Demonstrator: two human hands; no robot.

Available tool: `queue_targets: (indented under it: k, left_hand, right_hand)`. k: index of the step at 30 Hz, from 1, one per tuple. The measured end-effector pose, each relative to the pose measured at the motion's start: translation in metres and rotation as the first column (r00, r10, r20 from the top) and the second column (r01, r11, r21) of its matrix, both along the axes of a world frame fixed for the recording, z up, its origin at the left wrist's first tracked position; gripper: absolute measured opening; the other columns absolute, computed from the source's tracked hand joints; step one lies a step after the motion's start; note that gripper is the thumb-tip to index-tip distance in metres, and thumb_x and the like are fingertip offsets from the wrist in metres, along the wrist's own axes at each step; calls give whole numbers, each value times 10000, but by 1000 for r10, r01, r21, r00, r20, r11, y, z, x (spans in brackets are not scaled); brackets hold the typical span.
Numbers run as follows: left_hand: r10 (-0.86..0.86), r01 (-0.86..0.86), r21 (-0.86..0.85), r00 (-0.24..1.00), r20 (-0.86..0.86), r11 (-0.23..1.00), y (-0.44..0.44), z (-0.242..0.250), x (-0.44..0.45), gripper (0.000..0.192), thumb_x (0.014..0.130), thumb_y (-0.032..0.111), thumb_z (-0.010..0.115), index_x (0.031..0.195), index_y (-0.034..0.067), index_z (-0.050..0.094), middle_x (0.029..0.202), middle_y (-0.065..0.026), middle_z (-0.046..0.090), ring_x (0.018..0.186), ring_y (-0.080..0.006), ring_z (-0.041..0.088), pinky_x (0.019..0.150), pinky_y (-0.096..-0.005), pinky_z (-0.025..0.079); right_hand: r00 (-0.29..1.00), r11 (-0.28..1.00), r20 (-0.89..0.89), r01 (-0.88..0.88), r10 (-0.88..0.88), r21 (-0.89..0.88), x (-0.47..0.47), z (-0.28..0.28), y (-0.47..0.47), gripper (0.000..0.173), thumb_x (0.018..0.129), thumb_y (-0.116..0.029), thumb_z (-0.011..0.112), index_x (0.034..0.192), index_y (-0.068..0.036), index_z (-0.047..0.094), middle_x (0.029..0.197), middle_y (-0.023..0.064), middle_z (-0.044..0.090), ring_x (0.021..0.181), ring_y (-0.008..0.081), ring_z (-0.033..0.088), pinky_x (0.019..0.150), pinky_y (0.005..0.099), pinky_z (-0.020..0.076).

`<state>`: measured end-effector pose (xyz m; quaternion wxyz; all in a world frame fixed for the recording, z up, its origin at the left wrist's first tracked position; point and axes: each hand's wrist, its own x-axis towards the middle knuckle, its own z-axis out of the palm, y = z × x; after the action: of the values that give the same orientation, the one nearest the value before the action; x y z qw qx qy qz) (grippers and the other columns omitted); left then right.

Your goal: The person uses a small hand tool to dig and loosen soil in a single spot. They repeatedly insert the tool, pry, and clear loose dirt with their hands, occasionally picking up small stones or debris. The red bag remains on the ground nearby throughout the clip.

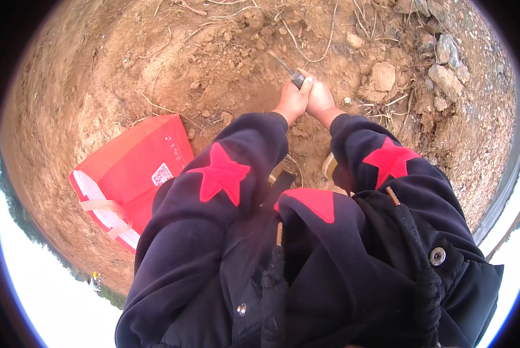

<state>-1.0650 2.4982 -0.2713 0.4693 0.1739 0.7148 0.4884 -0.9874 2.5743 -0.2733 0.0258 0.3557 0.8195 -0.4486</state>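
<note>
Both my hands are together around the handle of a narrow digging tool [282, 63], out in front of me over loose brown soil [242, 56]. My left hand [293, 99] and my right hand [320, 96] touch each other. A dark grey rounded collar shows just beyond the fingers. From it a thin shaft slants up and left towards the broken soil. The tool's far end blurs into the dirt, so its shape is unclear. Most of the handle is hidden within my grip.
A red bag [134, 161] with pale handles and a printed code lies to the left. Rocks [446, 81] and a large clod [382, 76] are on the right. Dry roots [329, 39] cross the soil. Part of my shoe [328, 166] shows below my forearms.
</note>
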Motion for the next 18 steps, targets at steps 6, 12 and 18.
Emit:
queue_targets:
  k: [6, 12, 18]
  left_hand:
    - [4, -5, -4, 1000, -28, 1000, -4, -7, 8, 349, 933, 343, 510, 1053, 26, 595, 956, -138, 662, 927, -272, 630, 826, -369, 467]
    - [80, -85, -61, 994, -75, 995, -7, -9, 19, 321, 920, 327, 541, 1020, 27, 598, 941, -159, 662, 931, -306, 634, 818, -388, 472]
    - [131, -132, -10, 987, -98, 991, -12, -15, 29, 337, 911, 312, 576, 1084, 23, 565, 1002, -178, 645, 958, -321, 627, 823, -391, 476]
  right_hand:
    - [999, 997, 38, 39, -36, -61, 7, -2, -3, 440, 864, -250, 557, 1280, -107, 538, 1075, 221, 644, 1017, 392, 608, 845, 424, 496]
    - [1000, 996, 9, 22, -21, -90, 12, -10, -6, 484, 838, -286, 572, 1286, -109, 519, 1097, 232, 625, 967, 400, 613, 811, 453, 501]
    - [999, 991, 13, 44, -43, -125, 15, -8, -9, 458, 828, -265, 598, 1257, -115, 542, 1105, 219, 626, 999, 397, 601, 846, 435, 492]
